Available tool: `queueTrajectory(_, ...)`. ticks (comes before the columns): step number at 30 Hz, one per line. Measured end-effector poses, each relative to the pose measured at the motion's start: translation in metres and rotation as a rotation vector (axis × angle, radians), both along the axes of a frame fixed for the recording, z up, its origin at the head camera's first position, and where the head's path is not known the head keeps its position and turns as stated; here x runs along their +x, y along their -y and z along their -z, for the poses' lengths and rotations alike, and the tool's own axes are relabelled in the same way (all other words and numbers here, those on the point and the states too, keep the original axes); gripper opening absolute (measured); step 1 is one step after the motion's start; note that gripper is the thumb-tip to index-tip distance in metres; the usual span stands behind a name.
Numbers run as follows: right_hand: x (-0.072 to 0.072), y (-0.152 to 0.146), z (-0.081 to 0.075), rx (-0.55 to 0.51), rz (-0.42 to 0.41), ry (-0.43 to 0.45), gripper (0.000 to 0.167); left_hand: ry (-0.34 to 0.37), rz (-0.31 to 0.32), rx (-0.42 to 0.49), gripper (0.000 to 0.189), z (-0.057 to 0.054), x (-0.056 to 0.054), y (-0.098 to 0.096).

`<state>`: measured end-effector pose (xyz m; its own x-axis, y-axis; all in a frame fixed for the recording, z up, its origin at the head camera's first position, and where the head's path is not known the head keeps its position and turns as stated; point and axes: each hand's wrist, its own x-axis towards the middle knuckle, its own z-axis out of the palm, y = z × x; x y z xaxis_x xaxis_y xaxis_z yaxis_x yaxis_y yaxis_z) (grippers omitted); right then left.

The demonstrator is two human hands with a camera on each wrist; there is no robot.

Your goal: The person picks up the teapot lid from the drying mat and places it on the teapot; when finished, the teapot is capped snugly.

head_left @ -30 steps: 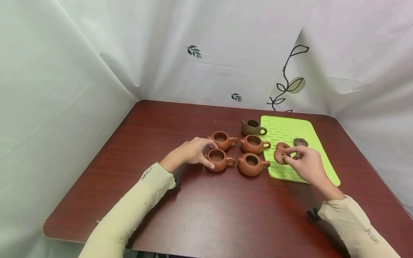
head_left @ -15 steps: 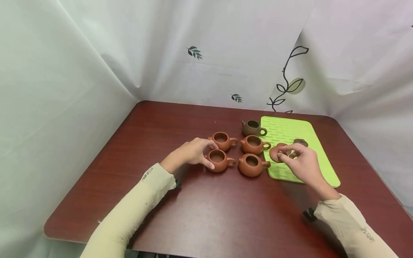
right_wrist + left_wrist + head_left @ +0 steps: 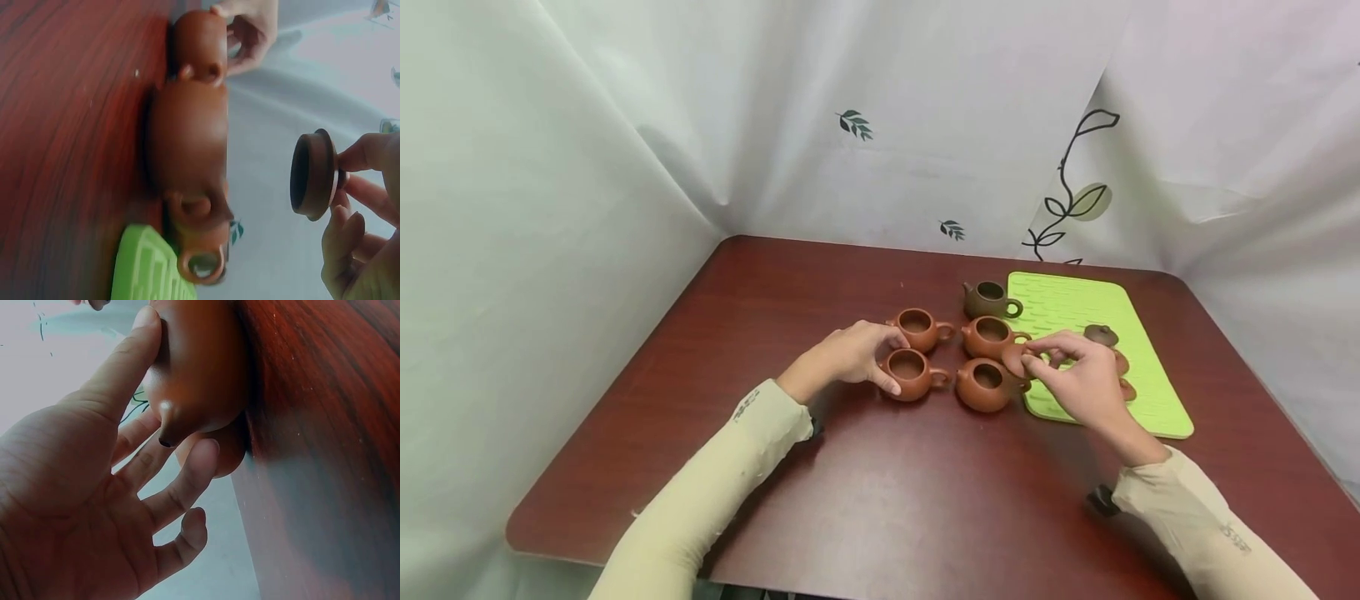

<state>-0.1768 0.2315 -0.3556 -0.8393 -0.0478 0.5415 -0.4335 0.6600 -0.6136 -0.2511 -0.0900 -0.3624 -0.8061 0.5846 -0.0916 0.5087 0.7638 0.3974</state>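
Note:
My left hand holds the front left reddish-brown clay teapot, its thumb on the near side; the left wrist view shows the spout between thumb and fingers. My right hand pinches a reddish-brown teapot lid by its knob, tilted in the air. In the head view that lid is near the handle of the front right teapot, which has no lid on it. Behind stand two more lidless reddish-brown teapots, one at left and one at right.
A dark brown lidless teapot stands at the back. The green ridged mat lies at right, bearing a dark lid and reddish-brown lids partly behind my right hand. White cloth hangs around the dark red wooden table.
My right hand has moved left with the lid, from over the green mat to beside the front right teapot. The left hand has stayed at its teapot.

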Motion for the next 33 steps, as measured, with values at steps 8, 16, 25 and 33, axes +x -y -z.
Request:
queueTrajectory(8,-0.003,0.02,-0.001,-0.026,-0.064,-0.009,0.012,-0.021,-0.024,-0.025,0.071,0.0,0.002,0.001)
queueTrajectory(16,-0.005,0.033,0.0,-0.043,-0.108,-0.039,0.014,-0.044,0.002,-0.028,0.069,-0.002,0.004,-0.001)
queueTrajectory(25,-0.009,0.048,0.002,-0.041,-0.153,0.002,0.013,-0.036,0.018,-0.016,0.067,-0.002,0.004,-0.004)
queueTrajectory(33,-0.013,0.057,0.003,-0.049,-0.163,-0.006,0.015,-0.035,0.022,-0.021,0.069,-0.003,0.001,-0.004)
